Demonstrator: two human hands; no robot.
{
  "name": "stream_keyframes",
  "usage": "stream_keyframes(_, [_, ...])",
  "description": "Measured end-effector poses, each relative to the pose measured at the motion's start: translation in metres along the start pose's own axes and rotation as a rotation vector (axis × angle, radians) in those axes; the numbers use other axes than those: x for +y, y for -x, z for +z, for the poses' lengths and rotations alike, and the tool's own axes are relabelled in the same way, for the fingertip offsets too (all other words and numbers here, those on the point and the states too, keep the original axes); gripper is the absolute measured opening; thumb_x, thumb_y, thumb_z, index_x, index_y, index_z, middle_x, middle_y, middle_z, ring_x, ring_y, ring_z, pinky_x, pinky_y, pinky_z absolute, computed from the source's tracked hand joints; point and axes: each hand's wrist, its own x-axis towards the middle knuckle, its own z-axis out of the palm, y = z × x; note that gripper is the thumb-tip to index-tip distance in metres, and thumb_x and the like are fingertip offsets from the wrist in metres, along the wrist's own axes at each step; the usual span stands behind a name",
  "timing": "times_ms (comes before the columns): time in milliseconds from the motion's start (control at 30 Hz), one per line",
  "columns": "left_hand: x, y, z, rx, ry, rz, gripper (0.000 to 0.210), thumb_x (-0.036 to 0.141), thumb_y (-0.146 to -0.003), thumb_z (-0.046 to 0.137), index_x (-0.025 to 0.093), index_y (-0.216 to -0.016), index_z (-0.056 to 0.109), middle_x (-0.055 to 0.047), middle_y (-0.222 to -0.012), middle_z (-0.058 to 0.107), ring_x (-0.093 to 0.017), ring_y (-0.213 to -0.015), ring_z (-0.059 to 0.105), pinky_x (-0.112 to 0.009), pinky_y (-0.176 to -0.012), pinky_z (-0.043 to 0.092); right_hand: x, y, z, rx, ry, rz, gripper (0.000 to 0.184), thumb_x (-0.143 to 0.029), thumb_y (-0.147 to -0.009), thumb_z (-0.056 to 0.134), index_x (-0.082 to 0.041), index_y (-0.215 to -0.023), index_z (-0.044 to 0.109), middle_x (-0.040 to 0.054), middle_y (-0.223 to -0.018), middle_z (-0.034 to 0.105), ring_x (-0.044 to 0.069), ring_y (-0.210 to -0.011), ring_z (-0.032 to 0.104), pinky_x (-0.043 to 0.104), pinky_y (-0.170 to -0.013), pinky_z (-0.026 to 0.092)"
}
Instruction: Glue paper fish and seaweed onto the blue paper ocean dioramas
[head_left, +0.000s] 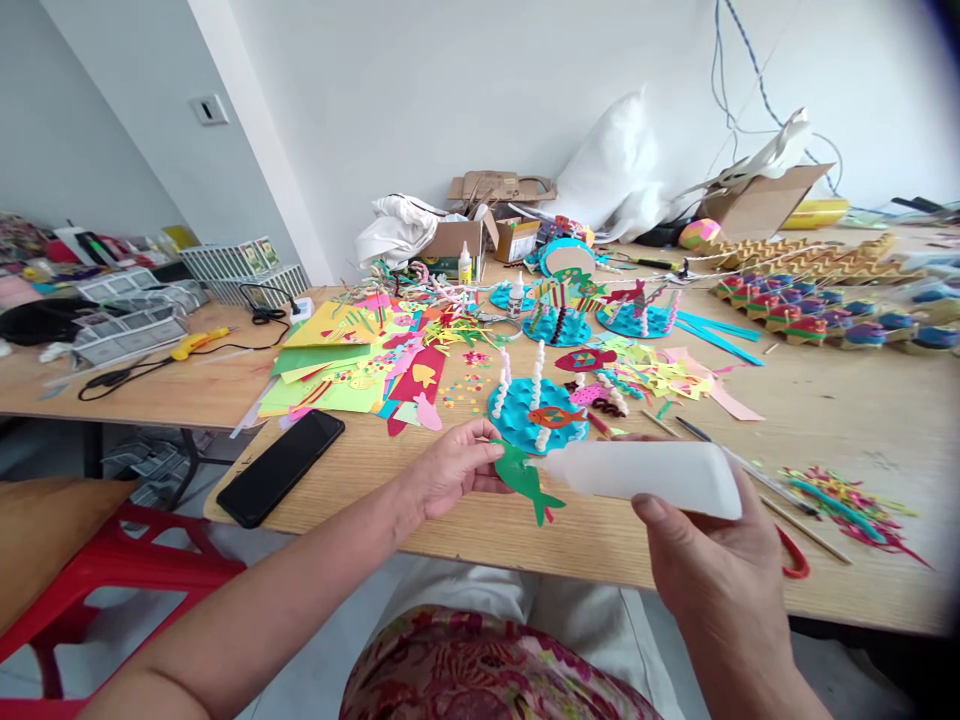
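Between the thumb and fingers of my left hand (461, 465) is a green paper fish (525, 482), its tail pointing toward me. My right hand (712, 550) is wrapped round a white squeeze bottle (649, 477) lying nearly level. The bottle's nozzle meets the fish's surface, or hovers just over it; a small whitish spot shows there. Just behind the fish stands a blue bumpy disc (511, 428) with upright white twisted pipe cleaners. An orange paper fish (559, 417) is fixed on it, and a dark red fish (586, 360) lies behind.
A black phone (281, 468) lies at the table's left front edge. Behind it are stacked coloured paper sheets (330, 350). Finished-looking blue discs (556, 328) stand farther back. Sticks, a pen and coloured scraps (855, 505) lie at right, near painted egg-carton strips (832, 310). A red stool (135, 560) stands lower left.
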Motion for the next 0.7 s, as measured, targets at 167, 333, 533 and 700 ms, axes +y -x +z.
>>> stream_keyframes(167, [0.0010, 0.0022, 0.0021, -0.012, -0.008, -0.004, 0.025, 0.028, -0.065, 0.065, 0.017, -0.074, 0.044, 0.001, -0.070, 0.059, -0.010, -0.059, 0.059, -0.027, -0.063, 0.048, -0.0011, 0.0037, 0.0025, -0.068, 0.035, 0.015, 0.040, -0.024, -0.055, 0.074, -0.023, -0.091, 0.058, 0.0023, -0.087, 0.066, 0.018, -0.073, 0.061, 0.025, -0.059, 0.048])
stream_keyframes(333, [0.0022, 0.0054, 0.0024, 0.001, -0.032, -0.006, 0.024, 0.028, -0.066, 0.064, 0.016, -0.075, 0.045, -0.001, -0.074, 0.061, -0.010, -0.061, 0.058, -0.026, -0.062, 0.049, -0.0066, 0.0046, -0.0009, -0.038, -0.008, 0.025, 0.042, -0.025, -0.057, 0.072, -0.024, -0.096, 0.057, 0.0047, -0.094, 0.065, 0.022, -0.084, 0.060, 0.032, -0.069, 0.049])
stream_keyframes(533, [0.0004, 0.0061, 0.0005, -0.008, -0.016, -0.010, 0.023, 0.026, -0.066, 0.065, 0.017, -0.073, 0.045, 0.000, -0.072, 0.061, -0.011, -0.063, 0.059, -0.026, -0.063, 0.049, -0.0014, 0.0008, -0.0026, 0.002, -0.092, 0.083, 0.046, -0.027, -0.055, 0.073, -0.024, -0.099, 0.058, 0.0029, -0.087, 0.066, 0.019, -0.077, 0.060, 0.030, -0.070, 0.047])
stream_keyframes(700, [-0.0006, 0.0073, -0.0033, -0.039, 0.021, 0.000, 0.018, 0.025, -0.070, 0.061, 0.017, -0.075, 0.046, -0.001, -0.072, 0.063, -0.011, -0.064, 0.061, -0.026, -0.063, 0.049, 0.0027, 0.0020, -0.0058, 0.012, -0.081, 0.089, 0.048, -0.026, -0.054, 0.074, -0.023, -0.100, 0.059, 0.0020, -0.083, 0.066, 0.018, -0.074, 0.060, 0.029, -0.068, 0.046])
